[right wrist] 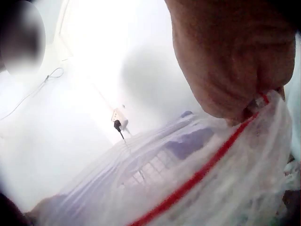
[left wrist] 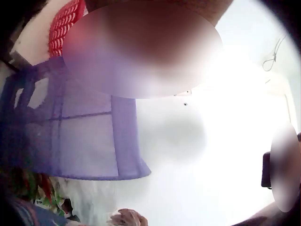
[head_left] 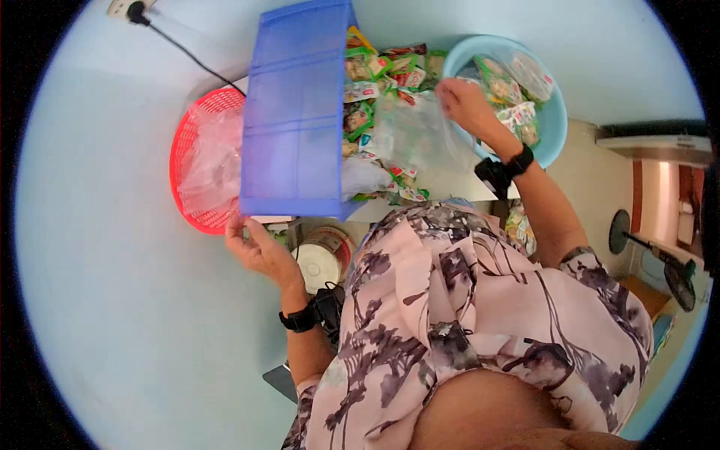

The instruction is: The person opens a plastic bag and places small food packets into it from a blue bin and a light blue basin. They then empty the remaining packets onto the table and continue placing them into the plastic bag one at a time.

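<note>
My right hand (head_left: 472,112) pinches the top edge of a clear zip bag (head_left: 420,135) beside the light blue basin (head_left: 559,112). In the right wrist view a red strip runs along the mouth of this bag, close under the fingers. Small green-and-white snack packets (head_left: 367,67) lie in a heap behind and around the bag. My left hand (head_left: 262,251) is at the near left corner of a blue translucent plastic box (head_left: 296,135), by the rim of a red basket (head_left: 180,187), with its fingers loosely extended. The left wrist view is partly blurred over the hand.
Clear plastic bags (head_left: 214,161) lie in the red basket. More packets (head_left: 495,79) sit in the basin. A black plug (head_left: 136,13) and its cord run from the wall socket to behind the box. Below the table edge stands a round tub (head_left: 321,262).
</note>
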Available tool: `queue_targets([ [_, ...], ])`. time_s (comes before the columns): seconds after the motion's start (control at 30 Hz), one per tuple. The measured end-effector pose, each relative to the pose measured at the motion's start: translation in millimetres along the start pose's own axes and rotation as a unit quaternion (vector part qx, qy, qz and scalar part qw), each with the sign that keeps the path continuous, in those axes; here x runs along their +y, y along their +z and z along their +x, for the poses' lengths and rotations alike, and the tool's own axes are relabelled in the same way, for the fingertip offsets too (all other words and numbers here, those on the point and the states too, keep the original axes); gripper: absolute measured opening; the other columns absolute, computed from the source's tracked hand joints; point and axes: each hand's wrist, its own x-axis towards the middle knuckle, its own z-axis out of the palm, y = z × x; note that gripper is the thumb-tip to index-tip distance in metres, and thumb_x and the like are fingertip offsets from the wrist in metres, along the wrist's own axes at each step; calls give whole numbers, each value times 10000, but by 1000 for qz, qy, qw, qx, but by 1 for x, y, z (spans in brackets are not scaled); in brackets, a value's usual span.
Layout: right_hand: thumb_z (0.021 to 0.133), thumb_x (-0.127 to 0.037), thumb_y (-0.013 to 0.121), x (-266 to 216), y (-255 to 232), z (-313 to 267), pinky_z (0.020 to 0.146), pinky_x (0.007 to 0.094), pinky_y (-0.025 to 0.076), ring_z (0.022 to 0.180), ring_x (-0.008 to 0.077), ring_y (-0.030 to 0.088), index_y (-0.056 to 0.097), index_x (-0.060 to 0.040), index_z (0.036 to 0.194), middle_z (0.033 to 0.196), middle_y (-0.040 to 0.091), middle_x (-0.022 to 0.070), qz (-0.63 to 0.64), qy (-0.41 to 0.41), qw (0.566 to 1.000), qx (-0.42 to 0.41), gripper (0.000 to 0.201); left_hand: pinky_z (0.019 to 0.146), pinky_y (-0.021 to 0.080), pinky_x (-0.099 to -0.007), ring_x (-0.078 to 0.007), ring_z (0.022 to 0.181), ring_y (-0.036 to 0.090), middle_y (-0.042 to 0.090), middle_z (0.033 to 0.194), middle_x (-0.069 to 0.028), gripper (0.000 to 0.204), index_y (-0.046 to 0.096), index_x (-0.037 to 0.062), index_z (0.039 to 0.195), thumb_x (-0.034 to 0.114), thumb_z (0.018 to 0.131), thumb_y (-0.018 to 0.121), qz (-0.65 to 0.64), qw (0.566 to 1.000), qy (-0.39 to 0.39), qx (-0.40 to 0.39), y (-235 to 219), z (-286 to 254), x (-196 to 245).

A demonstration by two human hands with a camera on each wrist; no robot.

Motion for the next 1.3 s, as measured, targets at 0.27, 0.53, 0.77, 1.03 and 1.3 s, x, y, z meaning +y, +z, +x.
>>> queue_targets([
  [0.27,973,-204,511,10,15,-31,539,260,440,628,72,539,601,-42,867,706,573,-19,399,234,872,-162,214,857,467,-349,-207,953,555,536,1100,-88,371,481,37,1152,318,940,599,-225,900,-374,-18,-42,18,-80],
  [0.53,911,-268,631,37,43,-59,478,239,452,567,59,521,638,-48,892,701,549,-41,400,262,799,-364,221,988,466,-410,-268,1066,589,604,1137,-137,407,508,-10,1191,303,942,583,-357,818,-445,-72,-25,58,-113],
  [0.77,920,-289,597,38,25,-64,425,235,412,480,59,493,618,-65,855,631,533,-45,408,321,796,-313,234,955,504,-379,-235,1024,614,633,1123,-126,300,562,7,1148,219,937,584,-337,843,-405,-108,-30,71,-102],
  [1.03,860,-279,661,59,-9,-106,741,260,483,876,128,582,631,-42,1002,981,632,20,485,276,822,-116,278,954,482,-458,-341,1106,548,543,1201,-213,605,482,-23,1208,526,955,441,-306,804,-502,-89,-31,18,-89],
  [1.3,887,-332,630,111,14,-113,625,267,398,706,93,484,610,-68,992,808,507,-36,435,246,853,-150,285,895,507,-449,-372,1059,578,514,1238,-209,594,420,1,1304,492,968,431,-213,775,-519,-290,-26,-1,-77],
])
